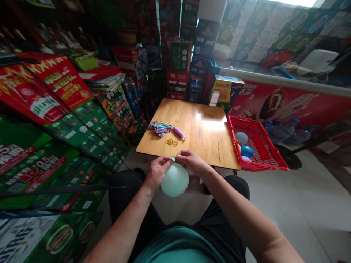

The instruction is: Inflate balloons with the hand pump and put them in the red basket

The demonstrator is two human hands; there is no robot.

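Green printed cartons (30, 160) wall in the left side, leaving the person just enough room to sit at the table's near edge. The left hand (157, 172) is closed, thumb and fingers pinching the neck of a pale green balloon (174, 180), which hangs inflated below the hands, just off the near edge of the wooden table (204, 146) and above the person's lap. The right hand (192, 162) closes on the same neck from the other side, a grip that seems meant to keep the air in. On the table's left half, within easy reach, lie a heap of limp, patterned balloons (159, 128), a purple hand pump (178, 132) and a few loose rubber bands (170, 142). Further right, a red plastic basket (274, 162) sits against the table's right edge, keeping inflated balloons (246, 152) together and off the work surface.
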